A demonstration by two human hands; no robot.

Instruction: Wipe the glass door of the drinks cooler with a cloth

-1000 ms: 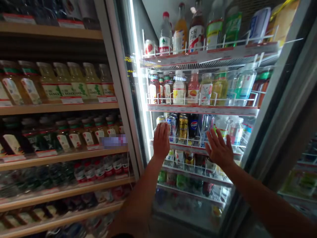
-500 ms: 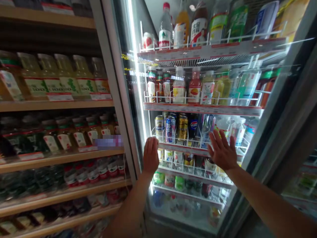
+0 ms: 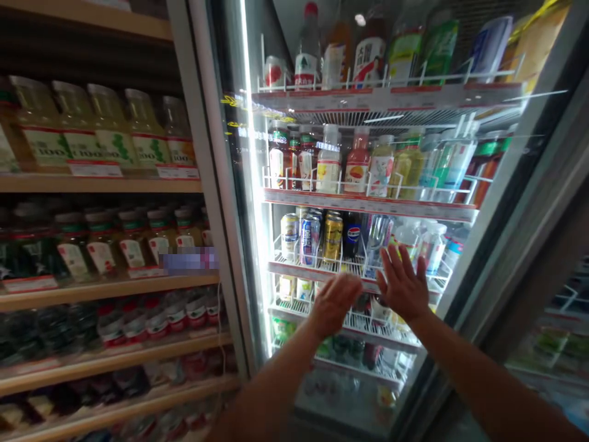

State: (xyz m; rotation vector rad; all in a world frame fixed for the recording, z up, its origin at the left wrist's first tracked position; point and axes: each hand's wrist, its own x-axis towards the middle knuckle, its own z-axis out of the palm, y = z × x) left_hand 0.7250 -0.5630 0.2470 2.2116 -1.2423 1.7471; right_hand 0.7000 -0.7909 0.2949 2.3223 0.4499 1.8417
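Observation:
My right hand (image 3: 405, 282) is raised flat against or just before the glass door of a lit drinks fridge, its fingers spread and nothing in it. Beside it on the left, my left hand (image 3: 335, 301) points toward the right hand, fingers stretched out and slightly blurred, holding nothing. Whether either palm touches the glass I cannot tell. Behind the hands, the can shelf holds a gold can (image 3: 332, 238), a blue-and-silver can (image 3: 310, 240) and a dark Pepsi bottle (image 3: 353, 234). Clear bottles (image 3: 435, 248) stand right of them, partly hidden by my right hand.
Upper fridge shelves hold a red-capped bottle (image 3: 307, 52) and a pink-red bottle (image 3: 358, 162). A bright light strip (image 3: 251, 153) runs down the fridge's left side. Further left, wooden shelves (image 3: 101, 184) carry rows of juice bottles (image 3: 147, 132). A dark door frame (image 3: 501, 245) slants along the right.
My left hand has moved right, from the fridge's left edge to beside my right hand, its fingers straightening. My right hand has shifted slightly left in view, with its fingers still spread.

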